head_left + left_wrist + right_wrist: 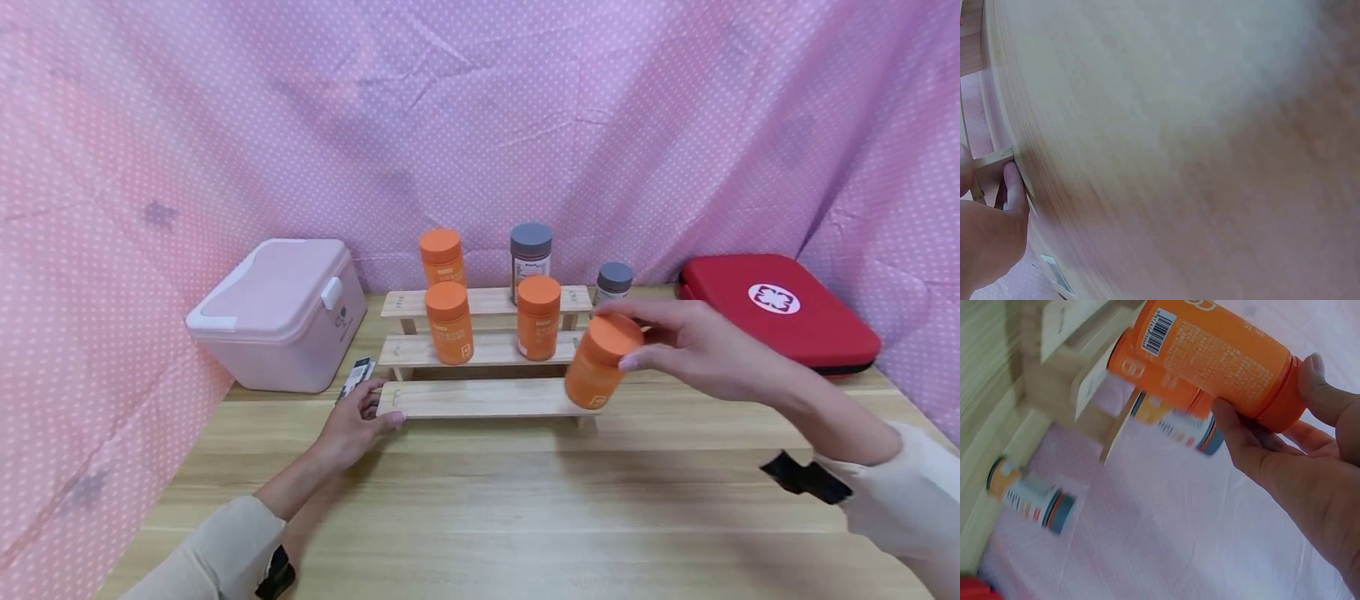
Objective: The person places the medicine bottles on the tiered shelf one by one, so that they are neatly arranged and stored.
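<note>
My right hand [701,354] grips an orange bottle [595,377] round its cap, thumb on one side and fingers on the other. The bottle tilts over the right end of the lowest step of a three-step wooden rack [480,398]; whether its base touches the wood I cannot tell. In the right wrist view, a barcode shows on this orange bottle [1210,359]. My left hand [354,429] holds the left end of that lowest step, thumb at the front edge. Two orange bottles [450,325] stand on the middle step. The top step bears an orange bottle [442,258] and a grey-capped bottle [531,258].
A smaller grey-capped bottle [613,282] stands right of the rack, behind the held bottle. On the left is a pale pink lidded box [277,325], with a small flat printed item [357,375] beside it. A red case [780,312] lies at the back right. Pink dotted cloth surrounds the table.
</note>
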`<state>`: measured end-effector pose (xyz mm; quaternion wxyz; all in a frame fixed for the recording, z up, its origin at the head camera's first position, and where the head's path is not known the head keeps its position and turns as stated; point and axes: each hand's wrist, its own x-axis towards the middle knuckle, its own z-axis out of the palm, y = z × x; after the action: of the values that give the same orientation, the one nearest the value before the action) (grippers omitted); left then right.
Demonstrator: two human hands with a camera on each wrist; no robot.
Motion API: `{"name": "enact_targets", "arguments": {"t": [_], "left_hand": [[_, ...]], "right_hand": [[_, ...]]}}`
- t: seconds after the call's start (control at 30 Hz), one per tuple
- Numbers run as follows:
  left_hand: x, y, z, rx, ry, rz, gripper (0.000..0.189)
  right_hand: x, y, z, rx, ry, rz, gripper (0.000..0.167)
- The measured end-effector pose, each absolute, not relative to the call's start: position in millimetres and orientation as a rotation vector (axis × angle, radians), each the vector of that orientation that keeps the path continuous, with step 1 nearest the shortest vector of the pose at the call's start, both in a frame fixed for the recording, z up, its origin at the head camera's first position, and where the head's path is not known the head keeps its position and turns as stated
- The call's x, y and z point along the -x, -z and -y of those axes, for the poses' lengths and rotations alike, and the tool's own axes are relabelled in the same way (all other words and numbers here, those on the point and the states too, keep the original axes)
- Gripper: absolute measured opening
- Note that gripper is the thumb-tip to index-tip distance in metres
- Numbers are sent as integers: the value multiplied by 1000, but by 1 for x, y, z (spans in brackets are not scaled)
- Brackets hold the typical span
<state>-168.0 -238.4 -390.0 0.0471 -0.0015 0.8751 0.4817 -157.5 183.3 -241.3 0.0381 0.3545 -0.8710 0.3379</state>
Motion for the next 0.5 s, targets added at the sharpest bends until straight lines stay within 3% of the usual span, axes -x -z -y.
{"name": "enact_targets", "arguments": {"t": [0.5], "left_hand": [[167,390,237,9,-1464,-2675,63]], "right_hand": [[176,276,-80,-1343,-1331,2579,50]]}}
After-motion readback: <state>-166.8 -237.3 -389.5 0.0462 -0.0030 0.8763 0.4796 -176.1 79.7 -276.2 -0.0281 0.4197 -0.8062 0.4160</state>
